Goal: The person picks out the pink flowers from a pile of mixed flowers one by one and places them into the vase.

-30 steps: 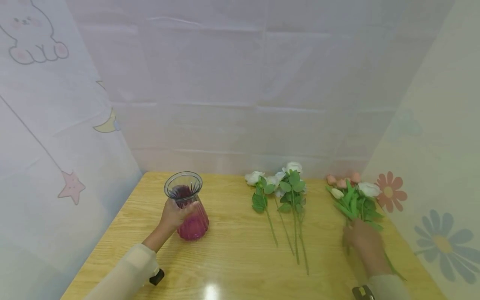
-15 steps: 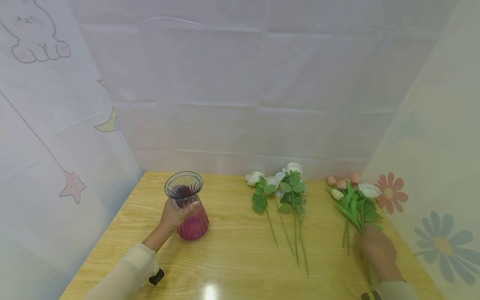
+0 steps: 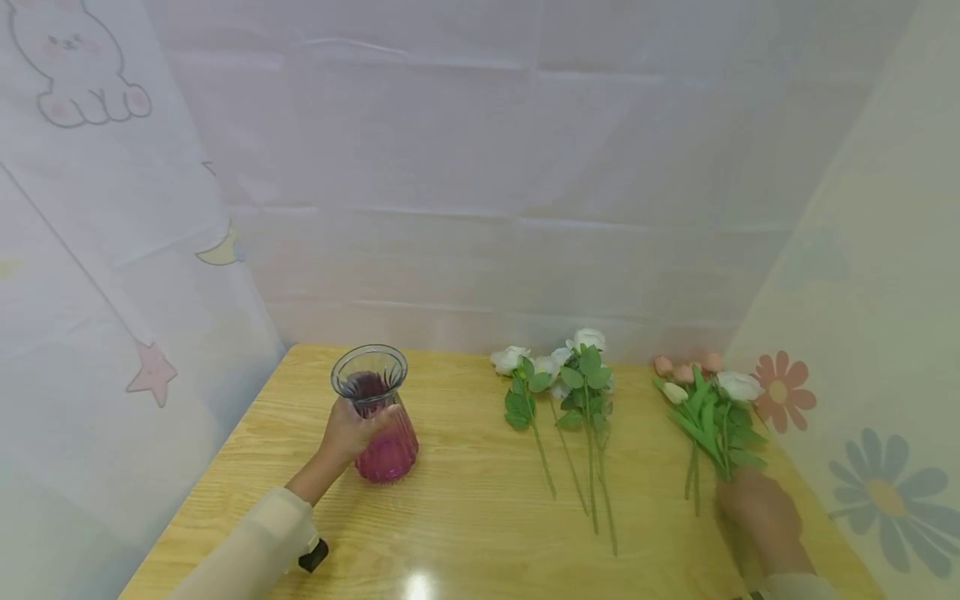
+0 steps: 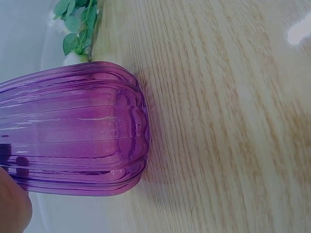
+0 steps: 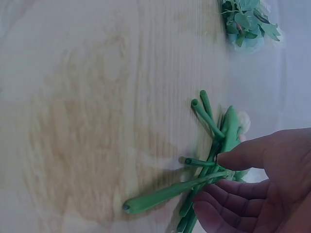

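Observation:
At the left of the table, my left hand grips the neck of a ribbed glass vase, purple-pink below with a clear flared rim. The vase stands upright; its lower body fills much of the left wrist view. On the right, my right hand is at the lower end of a bunch of artificial flowers. In the right wrist view its thumb and curled fingers pinch a thick green flower stem. Pink tulips, a pale tulip and a white flower top this bunch. Which bloom the pinched stem bears is unclear.
Several white roses with green leaves and long stems lie at the back middle of the wooden table. A pale cloth wall stands right behind the table, with printed cloths on both sides.
My right hand has slid slightly right and toward me, and the loose stem below it has swung left. The left hand and vase have stayed in place.

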`<state>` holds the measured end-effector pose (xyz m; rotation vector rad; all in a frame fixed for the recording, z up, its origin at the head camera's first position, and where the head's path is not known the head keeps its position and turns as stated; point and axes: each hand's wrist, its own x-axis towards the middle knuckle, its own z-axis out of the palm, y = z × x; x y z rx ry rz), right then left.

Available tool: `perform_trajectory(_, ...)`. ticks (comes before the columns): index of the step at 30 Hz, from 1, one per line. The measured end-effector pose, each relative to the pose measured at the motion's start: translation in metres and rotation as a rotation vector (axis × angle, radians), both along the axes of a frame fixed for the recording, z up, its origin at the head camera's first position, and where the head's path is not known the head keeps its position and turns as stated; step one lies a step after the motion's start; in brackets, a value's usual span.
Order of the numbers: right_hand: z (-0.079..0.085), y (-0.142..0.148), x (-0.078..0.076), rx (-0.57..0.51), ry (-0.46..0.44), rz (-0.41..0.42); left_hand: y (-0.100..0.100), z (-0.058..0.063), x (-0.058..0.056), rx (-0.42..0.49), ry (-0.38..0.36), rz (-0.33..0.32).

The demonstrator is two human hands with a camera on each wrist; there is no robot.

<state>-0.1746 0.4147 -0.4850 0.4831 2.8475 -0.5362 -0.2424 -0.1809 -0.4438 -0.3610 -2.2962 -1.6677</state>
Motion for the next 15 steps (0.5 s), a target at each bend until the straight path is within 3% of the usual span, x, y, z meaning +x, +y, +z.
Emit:
perform_trajectory(6,-0.005,0.004,0.000,0.001,-0.017,-0.008,-0.005,-0.020,-0.013,-0.020,-0.017,0.018)
perform_trajectory(15,-0.014,0.010,-0.002,0.011,-0.019,-0.006,-0.006,-0.024,-0.016,-0.027,0.011,0.031)
